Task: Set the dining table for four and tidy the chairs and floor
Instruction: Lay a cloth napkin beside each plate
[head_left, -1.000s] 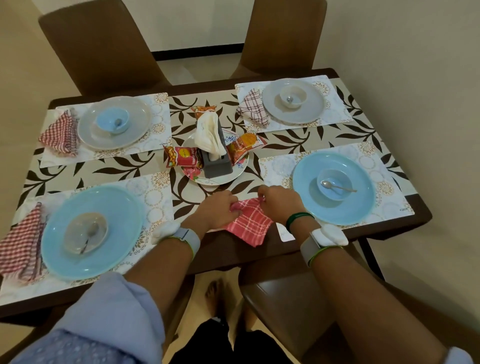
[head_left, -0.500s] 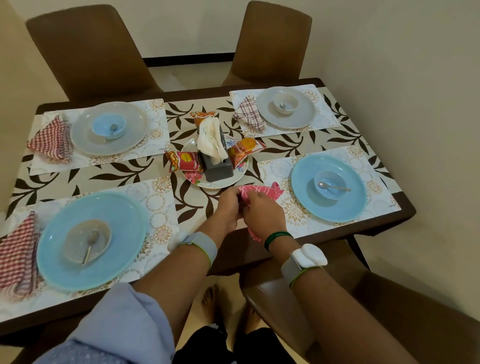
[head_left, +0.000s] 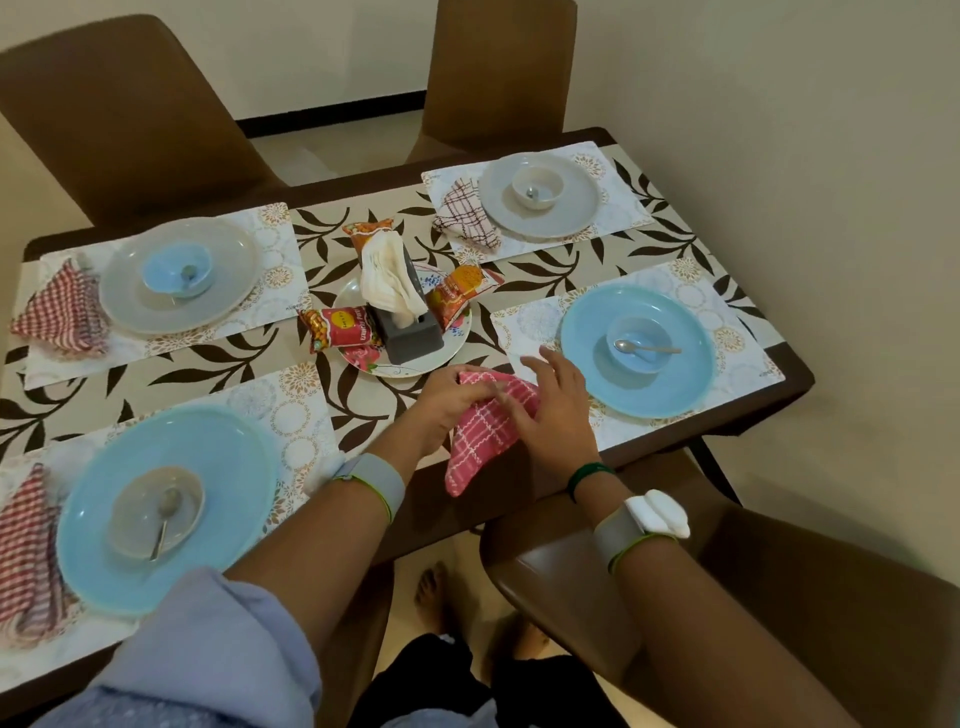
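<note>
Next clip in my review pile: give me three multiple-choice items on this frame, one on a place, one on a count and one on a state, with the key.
1. Where does the pink napkin lie?
A. Left of the near right blue plate, by the near edge of the table
B. In a bowl
C. On the floor

2. How many blue plates are set?
A. One
B. Two
C. Four

3. What state is the pink napkin in?
A. Spread flat, untouched
B. Rolled up in the tissue box
C. Folded, with both hands on it

Key: 1 A, it lies beside that plate and reaches the edge. 2 B, that plate and the near left blue plate. 3 C, the left hand pinches its top and the right hand rests on it.
</note>
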